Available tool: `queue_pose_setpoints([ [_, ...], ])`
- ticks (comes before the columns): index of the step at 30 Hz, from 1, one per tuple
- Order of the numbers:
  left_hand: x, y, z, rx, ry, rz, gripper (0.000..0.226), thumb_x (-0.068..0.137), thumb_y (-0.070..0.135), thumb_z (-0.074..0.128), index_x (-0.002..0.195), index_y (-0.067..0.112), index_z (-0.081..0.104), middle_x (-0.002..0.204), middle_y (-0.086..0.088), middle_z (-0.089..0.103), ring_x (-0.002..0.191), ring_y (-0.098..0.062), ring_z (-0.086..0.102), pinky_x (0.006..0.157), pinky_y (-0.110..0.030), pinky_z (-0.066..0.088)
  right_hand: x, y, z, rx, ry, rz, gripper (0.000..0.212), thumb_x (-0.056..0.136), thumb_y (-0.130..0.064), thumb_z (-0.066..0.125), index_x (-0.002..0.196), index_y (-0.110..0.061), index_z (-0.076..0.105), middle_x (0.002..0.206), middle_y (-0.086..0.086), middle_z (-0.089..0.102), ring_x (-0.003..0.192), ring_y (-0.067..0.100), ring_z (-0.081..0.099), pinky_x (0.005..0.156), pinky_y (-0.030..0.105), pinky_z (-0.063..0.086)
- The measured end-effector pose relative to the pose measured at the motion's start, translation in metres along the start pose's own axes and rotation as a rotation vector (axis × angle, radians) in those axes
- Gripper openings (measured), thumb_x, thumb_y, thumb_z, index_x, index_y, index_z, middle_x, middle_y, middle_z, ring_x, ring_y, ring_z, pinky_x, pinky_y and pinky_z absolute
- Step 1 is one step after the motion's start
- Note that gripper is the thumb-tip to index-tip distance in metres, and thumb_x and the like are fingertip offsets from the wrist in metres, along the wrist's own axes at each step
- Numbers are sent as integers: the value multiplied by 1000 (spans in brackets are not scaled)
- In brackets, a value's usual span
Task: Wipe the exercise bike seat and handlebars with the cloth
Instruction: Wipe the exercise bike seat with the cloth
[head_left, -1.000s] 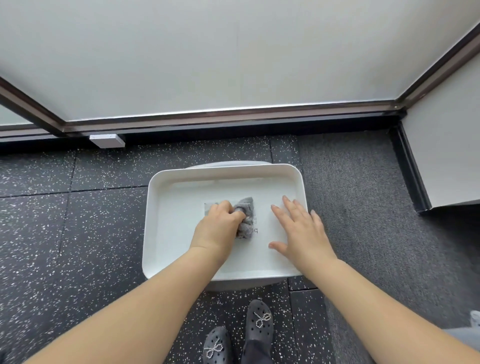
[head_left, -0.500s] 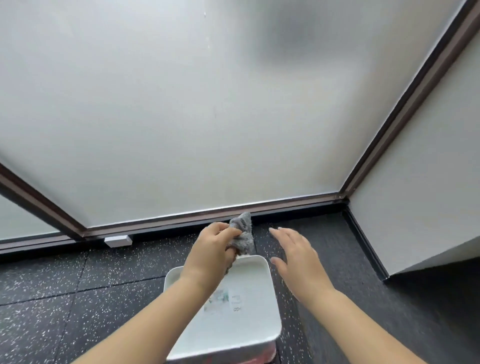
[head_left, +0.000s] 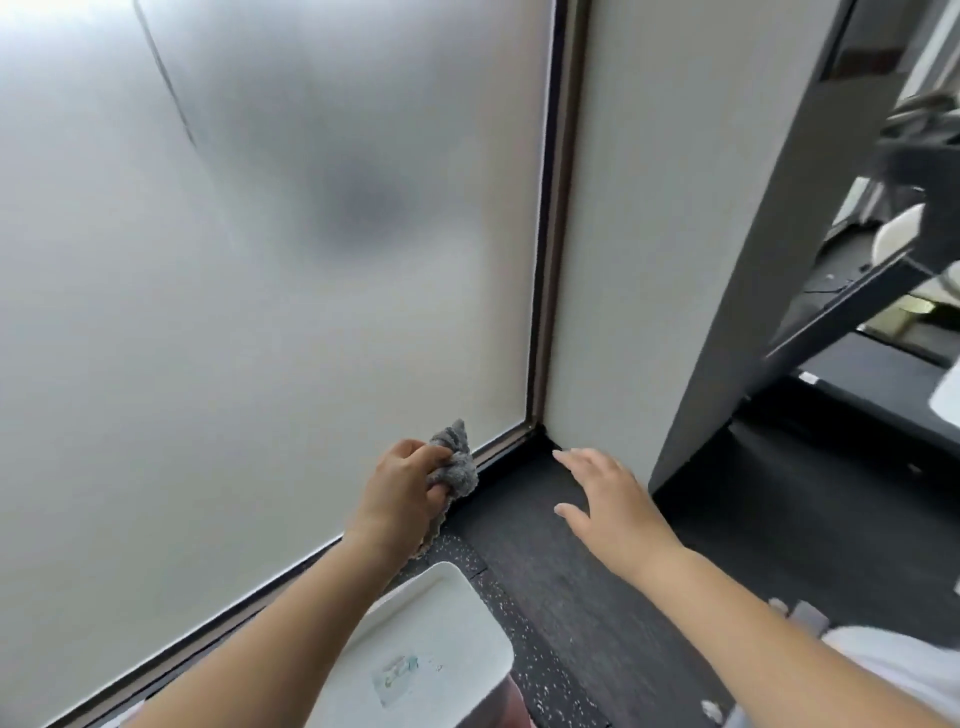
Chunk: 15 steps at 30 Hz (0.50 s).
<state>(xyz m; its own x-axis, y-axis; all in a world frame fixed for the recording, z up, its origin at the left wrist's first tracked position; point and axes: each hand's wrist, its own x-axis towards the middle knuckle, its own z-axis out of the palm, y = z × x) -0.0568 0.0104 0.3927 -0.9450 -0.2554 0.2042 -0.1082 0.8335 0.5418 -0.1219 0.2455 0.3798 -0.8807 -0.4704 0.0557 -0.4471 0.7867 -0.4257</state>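
Observation:
My left hand (head_left: 402, 483) holds a bunched grey cloth (head_left: 457, 460) in the air, in front of the frosted glass wall, above and beyond the white tray. My right hand (head_left: 605, 499) hovers to its right with fingers spread and nothing in it. At the far right edge a dark, blurred part of what may be the exercise bike (head_left: 914, 135) shows behind a pillar; its seat and handlebars cannot be made out.
A white tray (head_left: 467, 613) on a stand sits low in the middle, below my left forearm. Frosted glass (head_left: 260, 312) fills the left. A pale wall panel (head_left: 675, 234) and a grey pillar (head_left: 753, 338) stand to the right. Dark rubber flooring (head_left: 571, 597) runs between them.
My left hand lifted the cloth out of the white tray. The view swung up and to the right, so the tray dropped toward the bottom and the pillar and dark equipment came in at the right.

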Motion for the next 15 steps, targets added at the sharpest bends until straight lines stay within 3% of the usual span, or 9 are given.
queue_pose_setpoints([
  [8,-50,131,69,-63,-222,374,56,75,20,65,128,31,49,116,-3,56,105,-27,56,87,-32,44,-170,77,-55,-21,166,405,57,90,-36,56,143,-29,34,145,-5,37,134,19,36,108,38,34],
  [15,-125,301,130,-110,-323,780,54,78,24,63,129,35,47,111,2,54,98,-23,56,76,-33,49,-349,151,-125,-96,363,736,55,89,-33,58,140,-28,39,140,-3,40,128,20,42,103,34,37],
])
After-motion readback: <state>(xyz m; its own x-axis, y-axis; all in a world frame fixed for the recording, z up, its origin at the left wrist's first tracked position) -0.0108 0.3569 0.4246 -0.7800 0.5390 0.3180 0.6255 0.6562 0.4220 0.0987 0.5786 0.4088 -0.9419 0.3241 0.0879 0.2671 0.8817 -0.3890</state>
